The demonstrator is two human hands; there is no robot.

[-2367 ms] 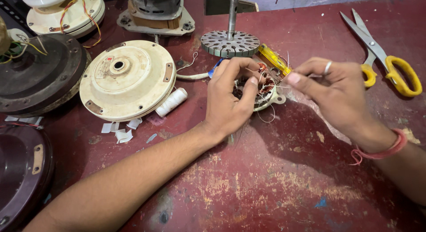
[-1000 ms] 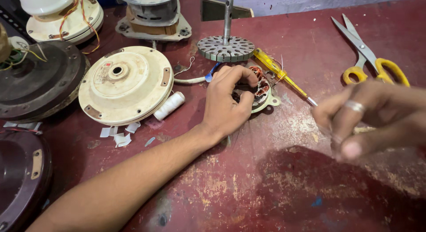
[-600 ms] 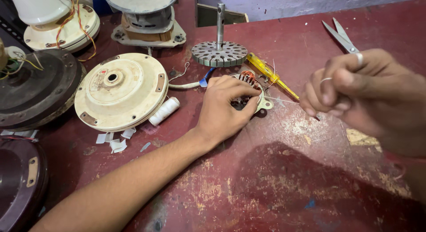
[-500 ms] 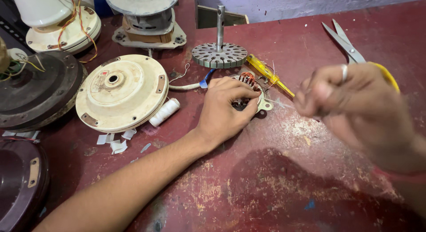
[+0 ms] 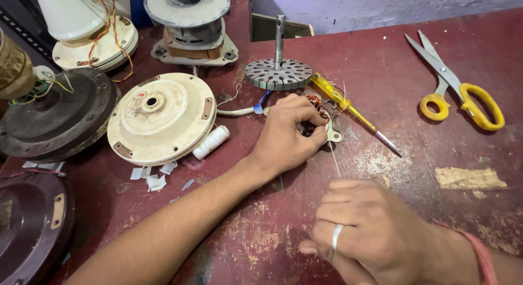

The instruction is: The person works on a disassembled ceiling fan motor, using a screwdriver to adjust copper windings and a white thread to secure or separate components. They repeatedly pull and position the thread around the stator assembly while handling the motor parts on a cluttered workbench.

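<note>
My left hand (image 5: 286, 135) presses down on a small motor stator (image 5: 318, 108) with copper windings, fingers curled over it. A thin pale thread (image 5: 333, 159) runs from the stator toward me, pulled taut by my right hand (image 5: 370, 230), whose fingers pinch it near the table's front. That hand wears a ring. A white spool of thread (image 5: 211, 142) lies left of my left wrist.
A cream round motor cover (image 5: 160, 117) lies at left on the red table (image 5: 381, 99). A slotted rotor disc on a shaft (image 5: 278, 71) stands behind the stator. A yellow screwdriver (image 5: 351, 111), yellow-handled scissors (image 5: 457, 86), dark motor housings (image 5: 54, 119) and paper scraps (image 5: 152, 179) lie around.
My right hand has swung from beside the stator, up to the right, then down toward me, drawing the thread taut. The left hand has stayed on the stator.
</note>
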